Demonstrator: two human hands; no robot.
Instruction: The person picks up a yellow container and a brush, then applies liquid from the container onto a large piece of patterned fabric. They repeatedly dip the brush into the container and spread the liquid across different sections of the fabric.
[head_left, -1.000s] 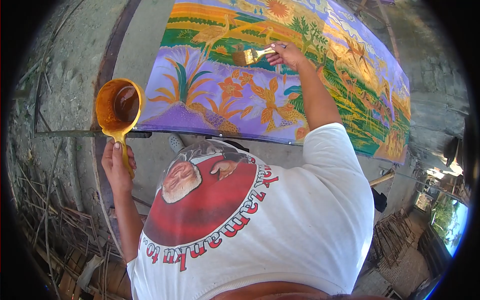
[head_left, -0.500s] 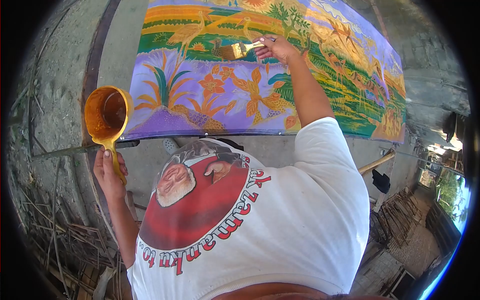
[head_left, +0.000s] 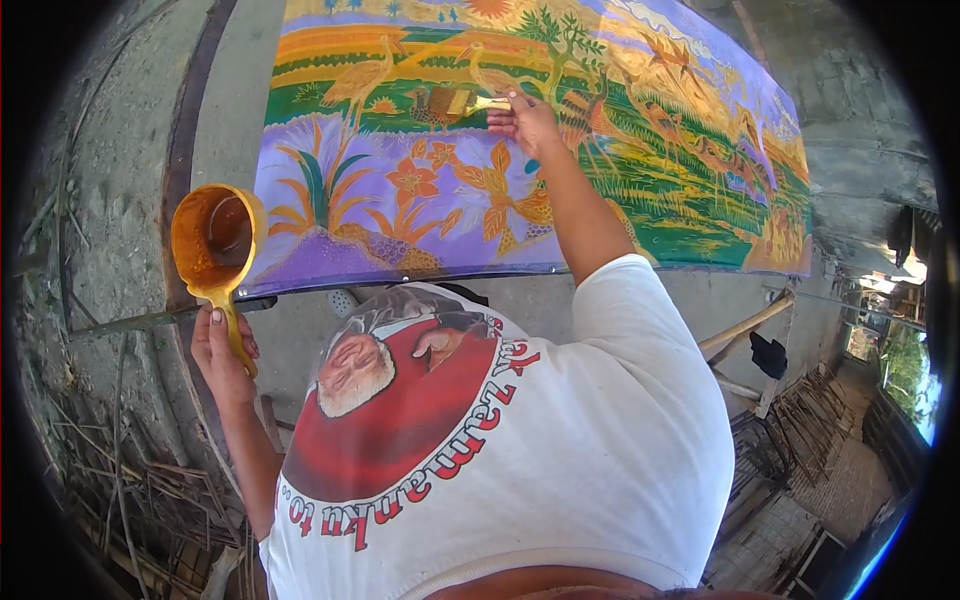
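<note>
My left hand [head_left: 223,352] is wrapped round the handle of a yellow dipper [head_left: 218,240], held out at the left with its mouth tipped toward me. Reddish-brown liquid shows inside the dipper. A broad paintbrush [head_left: 462,104] is in my right hand [head_left: 524,122], gripped by its handle with the bristles pointing left. Its bristles lie over the painted cloth [head_left: 330,255], beside a duck figure in the green band. Storks, orange flowers, leaves and purple ground cover the stretched cloth.
A dark rail [head_left: 185,120] runs along the left of the cloth. Sticks and scrap wood [head_left: 150,500] lie on the ground at lower left. At right, a wooden pole [head_left: 750,322] juts out near a dark hanging cloth [head_left: 768,355], with stacked metal frames [head_left: 805,420] behind.
My right hand and the brush have moved a little to the left over the cloth. The dipper stays at nearly the same place in my left hand. The view has shifted slightly.
</note>
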